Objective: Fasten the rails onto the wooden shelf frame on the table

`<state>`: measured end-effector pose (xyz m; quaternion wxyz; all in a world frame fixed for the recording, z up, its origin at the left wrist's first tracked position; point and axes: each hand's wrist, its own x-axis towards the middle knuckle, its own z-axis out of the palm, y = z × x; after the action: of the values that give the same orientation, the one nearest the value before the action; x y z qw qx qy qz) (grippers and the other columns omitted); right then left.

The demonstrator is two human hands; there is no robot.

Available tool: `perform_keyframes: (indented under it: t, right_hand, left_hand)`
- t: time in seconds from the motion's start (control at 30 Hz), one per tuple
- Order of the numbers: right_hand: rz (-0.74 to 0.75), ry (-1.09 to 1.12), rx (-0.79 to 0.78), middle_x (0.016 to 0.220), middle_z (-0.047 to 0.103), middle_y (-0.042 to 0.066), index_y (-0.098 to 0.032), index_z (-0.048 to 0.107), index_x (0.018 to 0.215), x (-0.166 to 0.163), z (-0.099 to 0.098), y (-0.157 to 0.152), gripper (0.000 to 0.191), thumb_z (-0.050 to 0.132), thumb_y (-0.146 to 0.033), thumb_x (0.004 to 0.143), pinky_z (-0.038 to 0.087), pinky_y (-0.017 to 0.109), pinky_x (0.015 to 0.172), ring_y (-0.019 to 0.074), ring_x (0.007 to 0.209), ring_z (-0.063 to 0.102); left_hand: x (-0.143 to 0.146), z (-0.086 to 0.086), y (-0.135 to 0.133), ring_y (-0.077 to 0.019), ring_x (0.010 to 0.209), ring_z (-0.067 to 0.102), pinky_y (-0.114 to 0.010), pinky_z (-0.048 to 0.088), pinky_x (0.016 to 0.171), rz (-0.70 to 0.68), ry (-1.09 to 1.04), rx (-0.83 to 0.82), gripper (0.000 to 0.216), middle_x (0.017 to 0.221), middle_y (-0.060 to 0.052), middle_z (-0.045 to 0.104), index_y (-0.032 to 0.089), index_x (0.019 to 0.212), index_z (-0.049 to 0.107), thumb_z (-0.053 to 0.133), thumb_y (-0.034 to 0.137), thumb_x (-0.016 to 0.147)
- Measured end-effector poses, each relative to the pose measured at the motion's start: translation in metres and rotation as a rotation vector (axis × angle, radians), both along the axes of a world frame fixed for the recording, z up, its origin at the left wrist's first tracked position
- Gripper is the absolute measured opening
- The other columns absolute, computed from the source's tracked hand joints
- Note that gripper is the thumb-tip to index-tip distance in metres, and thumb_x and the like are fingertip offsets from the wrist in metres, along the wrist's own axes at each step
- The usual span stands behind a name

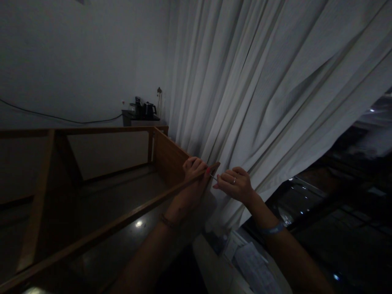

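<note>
A brown wooden frame [122,222], part of a shelf-like piece of furniture, runs from the lower left to a corner near the curtain. My left hand [196,173] is closed around the frame close to that corner, its arm passing beneath the near rail. To the right of the corner, my right hand [234,183] is closed in a fist on what looks like a screwdriver [213,177]. Only its thin metal shaft shows, pointing at the frame's end; the handle is hidden in my fingers. The shaft's tip is too dark to make out.
A long white curtain [245,90] hangs right behind the corner. Beyond the frame, a dark kettle [149,109] stands on a small cabinet [141,121]. A black cable [70,121] droops along the wall. Crumpled pale material [255,265] lies below my right arm.
</note>
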<state>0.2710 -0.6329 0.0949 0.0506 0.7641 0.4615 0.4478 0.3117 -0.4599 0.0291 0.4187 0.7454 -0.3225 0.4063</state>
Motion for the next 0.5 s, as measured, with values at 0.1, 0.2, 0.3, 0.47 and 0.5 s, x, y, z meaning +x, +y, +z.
perform_keyframes:
  t: [0.1,0.2,0.3,0.47,0.5]
  right_hand:
    - [-0.07,0.198,0.383,0.057,0.056,-0.003,-0.022,0.05,0.064,-0.005,-0.019,0.013,0.042,0.046,-0.04,0.102,0.032,0.031,0.064,0.0107,0.055,0.048]
    - [-0.158,0.256,0.609,0.055,0.05,-0.004,-0.023,0.047,0.066,-0.014,-0.032,0.03,0.041,0.037,-0.034,0.105,0.034,0.029,0.058,0.0117,0.052,0.047]
    - [-0.195,0.344,0.734,0.054,0.045,-0.006,-0.023,0.048,0.07,-0.021,-0.035,0.041,0.038,0.035,-0.031,0.105,0.033,0.025,0.049,0.0109,0.048,0.046]
    - [-0.169,0.464,0.707,0.054,0.048,-0.006,-0.022,0.052,0.07,-0.023,-0.027,0.035,0.041,0.034,-0.034,0.105,0.036,0.024,0.05,0.0105,0.048,0.05]
    - [-0.166,0.47,0.688,0.056,0.051,-0.005,-0.022,0.055,0.072,-0.023,-0.026,0.032,0.04,0.037,-0.036,0.104,0.038,0.025,0.053,0.0113,0.051,0.052]
  left_hand:
    - [0.0,0.0,0.0,-0.0216,0.101,0.047,-0.041,0.038,0.099,-0.001,-0.002,-0.01,0.026,0.09,-0.003,0.056,0.022,0.085,0.052,0.034,0.026,0.103]
    - [0.0,-0.001,0.0,-0.0218,0.103,0.046,-0.041,0.038,0.1,-0.008,0.02,-0.017,0.026,0.091,-0.003,0.057,0.021,0.084,0.051,0.034,0.027,0.103]
    - [0.0,0.0,0.0,-0.0221,0.102,0.046,-0.04,0.039,0.098,-0.008,0.026,-0.025,0.027,0.089,-0.003,0.056,0.022,0.083,0.051,0.035,0.028,0.103]
    - [-0.001,0.002,0.002,-0.0218,0.102,0.046,-0.04,0.039,0.101,-0.023,0.005,-0.011,0.027,0.088,-0.003,0.056,0.022,0.081,0.051,0.035,0.025,0.102]
    - [-0.001,0.002,0.002,-0.0218,0.102,0.046,-0.04,0.039,0.102,-0.024,-0.004,-0.013,0.026,0.088,-0.003,0.056,0.022,0.081,0.051,0.035,0.025,0.102]
